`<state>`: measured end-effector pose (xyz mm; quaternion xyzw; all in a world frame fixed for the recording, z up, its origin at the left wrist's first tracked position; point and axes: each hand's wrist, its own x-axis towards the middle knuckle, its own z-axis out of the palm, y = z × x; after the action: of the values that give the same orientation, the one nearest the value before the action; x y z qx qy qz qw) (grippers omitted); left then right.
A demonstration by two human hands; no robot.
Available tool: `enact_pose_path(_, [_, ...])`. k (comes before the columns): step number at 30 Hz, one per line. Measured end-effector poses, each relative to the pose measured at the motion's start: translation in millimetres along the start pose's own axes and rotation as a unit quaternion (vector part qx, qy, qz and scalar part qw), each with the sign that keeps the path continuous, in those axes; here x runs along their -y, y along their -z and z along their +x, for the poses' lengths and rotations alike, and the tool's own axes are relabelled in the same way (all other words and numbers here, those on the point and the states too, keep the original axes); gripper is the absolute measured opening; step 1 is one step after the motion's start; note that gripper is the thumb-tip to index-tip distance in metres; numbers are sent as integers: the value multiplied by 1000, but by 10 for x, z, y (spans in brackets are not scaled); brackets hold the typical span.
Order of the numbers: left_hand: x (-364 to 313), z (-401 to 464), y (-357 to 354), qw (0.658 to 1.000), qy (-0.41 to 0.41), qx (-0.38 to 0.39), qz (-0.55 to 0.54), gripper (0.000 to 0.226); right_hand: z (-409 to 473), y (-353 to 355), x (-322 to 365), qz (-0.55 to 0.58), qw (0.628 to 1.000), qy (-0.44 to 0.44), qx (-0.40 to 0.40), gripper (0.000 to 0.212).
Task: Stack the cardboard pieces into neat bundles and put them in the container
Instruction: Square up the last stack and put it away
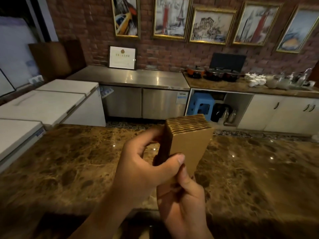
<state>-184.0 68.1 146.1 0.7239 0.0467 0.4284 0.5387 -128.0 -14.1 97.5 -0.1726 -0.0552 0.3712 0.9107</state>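
Cardboard bundle (189,144) upright, clamped between both hands' fingers (177,159)

The matt tan bundle of corrugated cardboard pieces (189,144) shows ribbed, fluted top edges and smooth faces. Beneath the hands, the brown veined marble countertop (72,161) is polished and glossy, with bright glints.
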Motion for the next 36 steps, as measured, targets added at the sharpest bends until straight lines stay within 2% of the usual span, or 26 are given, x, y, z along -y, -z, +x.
enact_pose_path(3, [-61,-100,17,1000,-13,-14,17,41,-118,26,-31,-16,999,11,25,93])
enact_pose_path(7, [-116,-220,16,1000,-17,-5,17,39,-255,88,-18,-41,995,-7,94,74])
enact_pose_path(10, [-107,-293,36,1000,-1,-3,17,37,-300,172,67,-121,984,-22,129,63])
enact_pose_path(14, [-24,-443,103,999,52,-14,9,32,-322,233,366,-345,929,-34,133,53])
enact_pose_path(18, [134,-659,115,991,129,-11,-16,29,-380,248,516,-495,856,-24,147,55])
enact_pose_path(21, [274,-840,125,979,200,-2,-23,28,-435,407,429,-524,842,-56,116,54])
enact_pose_path(24, [450,-1002,179,950,310,21,-16,20,-486,634,309,-540,832,-125,40,57])
enact_pose_path(25, [504,-1043,219,939,344,26,-2,22,-501,708,286,-544,826,-145,15,58])
enact_pose_path(27, [596,-1112,342,925,380,10,20,40,-523,810,269,-563,808,-169,-29,62])
enact_pose_path(29, [671,-1184,535,924,376,-60,35,50,-549,875,261,-626,758,-176,-57,57])
enact_pose_path(31, [732,-1298,751,921,360,-121,86,48,-587,911,221,-694,692,-187,-62,52])
enact_pose_path(32, [763,-1368,838,917,361,-133,107,44,-604,919,192,-716,668,-191,-64,56])
enact_pose_path(34, [835,-1515,943,901,400,-128,109,40,-630,925,124,-742,639,-187,-78,64])
enact_pose_path(36, [898,-1640,986,882,450,-121,68,43,-653,934,86,-746,632,-188,-93,70])
